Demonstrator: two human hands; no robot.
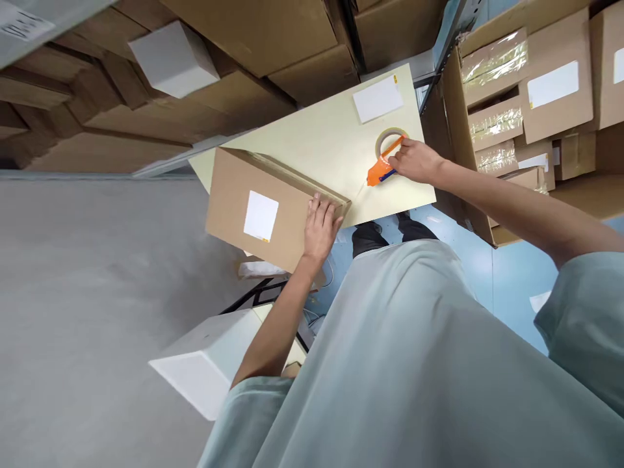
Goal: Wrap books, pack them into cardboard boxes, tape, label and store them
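A brown cardboard box [229,208] with a white label [261,216] on its near side rests on the pale yellow tabletop [312,140]. My left hand [322,224] lies on that side by the box's right end, fingers stretched out near the upper edge. To the right, my right hand [414,159] is closed round an orange tape dispenser [377,172] with a roll of tape in it. A thin strip of clear tape seems to run from the dispenser toward the box's right corner.
A white label sheet [378,99] lies at the table's back. Brown boxes [312,71] and a white box [170,58] line the shelf behind. At right stands a large open carton [455,117] holding several taped boxes. A white bin-like object [205,357] is lower left.
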